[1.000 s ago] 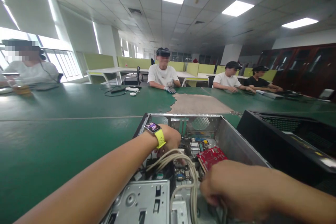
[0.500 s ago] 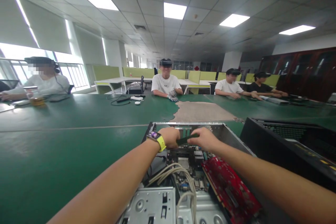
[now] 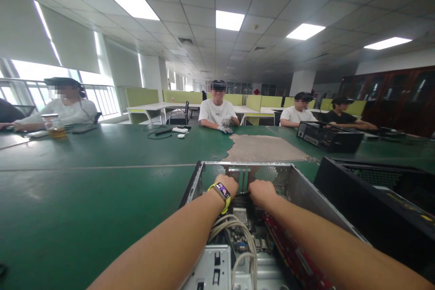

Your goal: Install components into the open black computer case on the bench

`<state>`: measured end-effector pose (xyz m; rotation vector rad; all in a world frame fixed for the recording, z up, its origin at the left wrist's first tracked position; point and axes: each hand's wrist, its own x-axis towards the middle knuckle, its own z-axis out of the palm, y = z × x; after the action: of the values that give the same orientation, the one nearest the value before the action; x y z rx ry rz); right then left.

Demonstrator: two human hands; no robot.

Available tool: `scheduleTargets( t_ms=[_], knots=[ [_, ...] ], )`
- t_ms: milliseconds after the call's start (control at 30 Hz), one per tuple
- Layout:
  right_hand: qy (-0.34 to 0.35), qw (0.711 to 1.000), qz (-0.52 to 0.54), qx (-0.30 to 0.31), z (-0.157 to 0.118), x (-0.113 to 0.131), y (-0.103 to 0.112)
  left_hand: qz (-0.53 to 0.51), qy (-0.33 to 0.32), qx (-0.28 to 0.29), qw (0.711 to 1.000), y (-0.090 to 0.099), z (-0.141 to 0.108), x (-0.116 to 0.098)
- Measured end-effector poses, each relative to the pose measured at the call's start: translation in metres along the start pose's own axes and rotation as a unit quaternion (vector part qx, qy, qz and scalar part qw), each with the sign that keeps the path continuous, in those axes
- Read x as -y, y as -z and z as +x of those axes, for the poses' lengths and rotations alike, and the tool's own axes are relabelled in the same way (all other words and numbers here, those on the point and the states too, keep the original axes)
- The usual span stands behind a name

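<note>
left hand [image 3: 227, 184] and right hand [image 3: 261, 191]: both closed, pressing down side by side inside the open computer case [image 3: 299, 186] at the tabletop's [image 3: 84, 181] near edge | object beneath hidden; likely a stiff, fragile board, best held by its edges | red card [image 3: 288, 253] nearby

An open metal computer case [image 3: 299, 186] lies flat on the green table, its motherboard [image 3: 243, 231] exposed.

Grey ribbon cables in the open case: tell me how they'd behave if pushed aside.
The cables arch in loose loops, so likely floppy and springy. They run down toward the board, so probably tethered: they would bend aside, not come free. Thin strands suggest little weight.
</note>
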<state>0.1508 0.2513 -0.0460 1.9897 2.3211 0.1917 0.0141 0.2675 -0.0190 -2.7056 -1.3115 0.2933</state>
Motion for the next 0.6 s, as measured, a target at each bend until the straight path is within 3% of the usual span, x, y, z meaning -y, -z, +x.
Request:
scheduleTargets(
  t_ms=[167,267,367,433,600],
  knots=[
    [0.009,1.0,-0.011,-0.003,0.0,0.005,-0.007,0.027,0.012,0.021,0.999,-0.006,0.0,-0.002],
    [0.095,0.995,0.0,-0.013,-0.005,0.008,-0.007,0.03,0.011,0.025,0.999,-0.01,0.0,-0.005],
    [0.194,0.98,0.022,0.035,-0.009,0.008,-0.008,0.033,0.012,0.033,0.999,-0.013,0.0,-0.007],
    [0.221,0.973,0.022,0.056,-0.011,0.008,-0.009,0.035,0.011,0.034,0.999,-0.013,-0.001,-0.008],
    [0.242,0.969,0.01,0.039,-0.011,0.014,-0.011,0.04,0.004,0.027,0.999,-0.011,-0.001,-0.009]
  ],
)
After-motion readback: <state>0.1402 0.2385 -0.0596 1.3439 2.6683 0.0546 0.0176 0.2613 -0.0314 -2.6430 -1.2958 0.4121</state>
